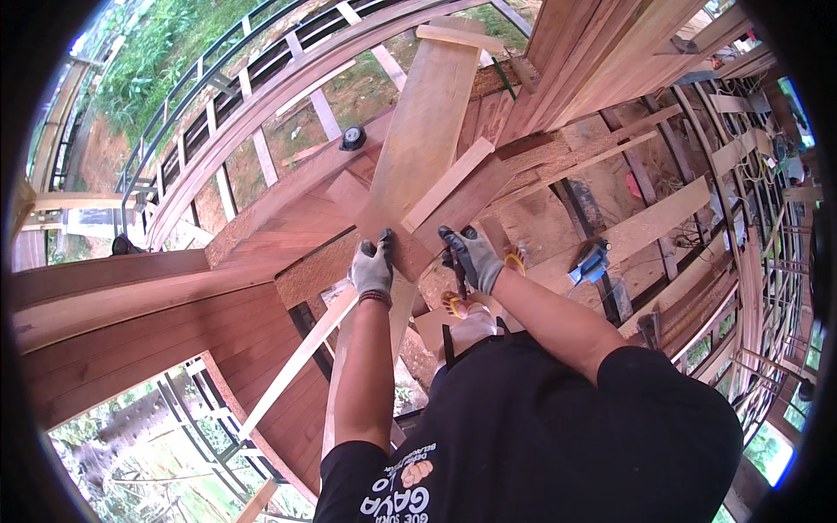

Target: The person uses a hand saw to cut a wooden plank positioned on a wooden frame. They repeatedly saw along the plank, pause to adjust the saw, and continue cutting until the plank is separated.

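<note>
My left hand (373, 268), in a grey glove with black fingers, is closed on the near end of a reddish-brown board (403, 254), its thumb on top. My right hand (475, 258), gloved the same way, is closed beside the board's right edge. From under its fingers a slim dark object (459, 277) points down; its kind is not clear. A long pale plank (427, 113) runs away from me beneath the board. Across a second reddish board (466, 199) lies a short light wood strip (449, 185).
A round black object, like a tape measure (352, 138), sits on a beam ahead. To the right, a blue power tool (590, 261) rests among planks and open joists. Stacked boards (602, 61) stand at the far right. A plank wall (139, 318) is on my left.
</note>
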Tool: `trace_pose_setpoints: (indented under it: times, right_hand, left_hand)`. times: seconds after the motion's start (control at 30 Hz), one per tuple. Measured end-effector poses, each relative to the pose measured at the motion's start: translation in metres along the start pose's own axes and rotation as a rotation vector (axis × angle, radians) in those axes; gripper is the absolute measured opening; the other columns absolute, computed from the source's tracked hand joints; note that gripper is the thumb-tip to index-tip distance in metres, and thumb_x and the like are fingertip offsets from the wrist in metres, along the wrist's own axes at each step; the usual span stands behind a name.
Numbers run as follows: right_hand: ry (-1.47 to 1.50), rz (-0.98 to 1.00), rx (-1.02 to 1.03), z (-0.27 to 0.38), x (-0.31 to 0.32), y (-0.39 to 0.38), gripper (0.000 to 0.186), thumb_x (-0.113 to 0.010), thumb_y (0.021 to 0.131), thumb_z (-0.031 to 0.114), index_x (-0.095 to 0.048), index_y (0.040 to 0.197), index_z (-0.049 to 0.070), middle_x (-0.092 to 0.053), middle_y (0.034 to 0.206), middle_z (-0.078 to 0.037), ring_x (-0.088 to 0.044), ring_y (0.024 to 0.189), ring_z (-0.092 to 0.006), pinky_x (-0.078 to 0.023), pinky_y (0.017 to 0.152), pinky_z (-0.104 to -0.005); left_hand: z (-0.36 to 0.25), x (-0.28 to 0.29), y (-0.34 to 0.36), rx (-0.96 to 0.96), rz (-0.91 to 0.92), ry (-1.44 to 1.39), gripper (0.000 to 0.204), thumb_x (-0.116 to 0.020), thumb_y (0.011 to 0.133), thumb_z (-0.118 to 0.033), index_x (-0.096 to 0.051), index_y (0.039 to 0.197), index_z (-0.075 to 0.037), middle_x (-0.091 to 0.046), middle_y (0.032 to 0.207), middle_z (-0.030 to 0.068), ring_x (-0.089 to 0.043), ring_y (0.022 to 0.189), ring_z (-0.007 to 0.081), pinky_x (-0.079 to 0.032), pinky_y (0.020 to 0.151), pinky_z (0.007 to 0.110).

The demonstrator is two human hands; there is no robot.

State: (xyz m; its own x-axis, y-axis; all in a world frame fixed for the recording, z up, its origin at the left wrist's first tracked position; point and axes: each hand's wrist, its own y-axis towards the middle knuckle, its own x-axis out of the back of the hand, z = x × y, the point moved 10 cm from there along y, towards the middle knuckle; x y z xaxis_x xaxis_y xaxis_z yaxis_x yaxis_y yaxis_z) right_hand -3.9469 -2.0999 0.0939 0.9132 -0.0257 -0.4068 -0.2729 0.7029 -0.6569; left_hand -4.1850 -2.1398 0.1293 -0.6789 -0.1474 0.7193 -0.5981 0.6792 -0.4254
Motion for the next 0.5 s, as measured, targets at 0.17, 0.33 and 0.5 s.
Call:
trace_pose_setpoints:
  times: [0.17, 0.33, 0.5]
  right_hand:
    - [-0.001, 0.042, -0.041, -0.002, 0.006, 0.004, 0.027, -0.073, 0.085, 0.028, -0.057, 0.099, 0.012, -0.057, 0.078, 0.0, -0.058, 0.062, -0.0138, -0.053, 0.06, -0.0303]
    - [-0.012, 0.03, -0.046, 0.013, 0.002, -0.002, 0.028, -0.073, 0.085, 0.029, -0.056, 0.097, 0.009, -0.055, 0.074, -0.002, -0.057, 0.059, -0.0151, -0.05, 0.056, -0.03]
    - [-0.055, 0.028, -0.099, -0.002, 0.001, 0.017, 0.027, -0.074, 0.084, 0.028, -0.057, 0.098, 0.012, -0.055, 0.075, -0.001, -0.056, 0.06, -0.0154, -0.05, 0.054, -0.0307]
  left_hand:
    - [-0.011, 0.005, -0.013, -0.087, -0.184, 0.052, 0.058, -0.057, 0.083, -0.063, -0.065, 0.103, -0.009, -0.068, 0.09, 0.0126, -0.062, 0.095, 0.0318, -0.039, 0.092, 0.044]
    - [-0.028, 0.003, -0.02, -0.175, -0.179, 0.273, 0.06, -0.061, 0.08, -0.063, -0.065, 0.104, -0.008, -0.064, 0.105, 0.0147, -0.057, 0.104, 0.0345, -0.037, 0.094, 0.047]
    - [-0.021, 0.003, -0.021, -0.311, -0.077, 0.171, 0.063, -0.064, 0.076, -0.061, -0.063, 0.114, -0.01, -0.058, 0.12, 0.0166, -0.049, 0.116, 0.0361, -0.035, 0.1, 0.049]
